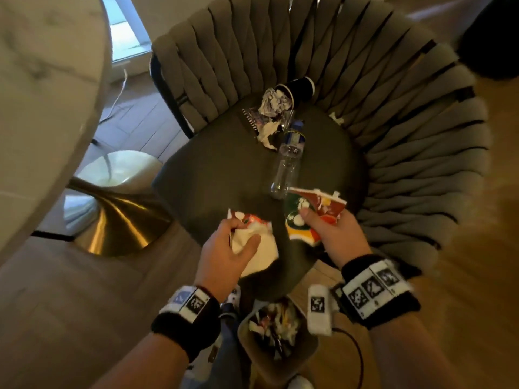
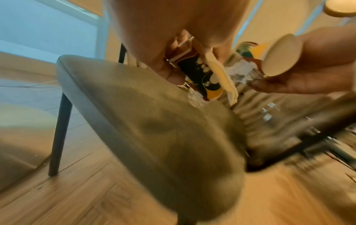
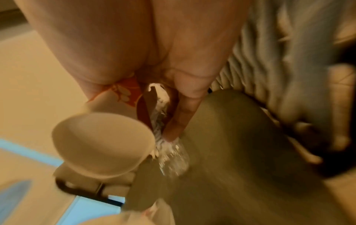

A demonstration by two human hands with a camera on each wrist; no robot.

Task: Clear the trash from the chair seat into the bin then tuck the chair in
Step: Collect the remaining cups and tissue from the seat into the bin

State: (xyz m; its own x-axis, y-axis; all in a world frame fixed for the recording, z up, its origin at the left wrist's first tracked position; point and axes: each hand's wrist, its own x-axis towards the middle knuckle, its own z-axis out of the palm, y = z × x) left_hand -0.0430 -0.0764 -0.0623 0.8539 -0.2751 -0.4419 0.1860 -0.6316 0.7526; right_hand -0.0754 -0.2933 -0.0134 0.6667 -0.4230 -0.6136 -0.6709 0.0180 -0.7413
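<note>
The chair's dark seat (image 1: 219, 175) carries a clear plastic bottle (image 1: 289, 155), a crumpled paper ball (image 1: 273, 103), a dark paper cup (image 1: 299, 89) lying on its side and a torn wrapper (image 1: 257, 116). My left hand (image 1: 244, 234) grips a white napkin with a red-orange scrap (image 1: 252, 248) over the seat's front edge. My right hand (image 1: 314, 223) holds a crushed, colourful patterned paper cup (image 1: 311, 209) just right of it; its cream round end (image 3: 104, 144) shows in the right wrist view. The bin (image 1: 303, 352), with trash in it, stands on the floor below my wrists.
A marble-topped table (image 1: 42, 80) on a gold pedestal base (image 1: 118, 220) stands left of the chair. The woven grey chair back (image 1: 407, 122) curves round the far and right sides. A white cable (image 1: 118, 91) lies on the wooden floor.
</note>
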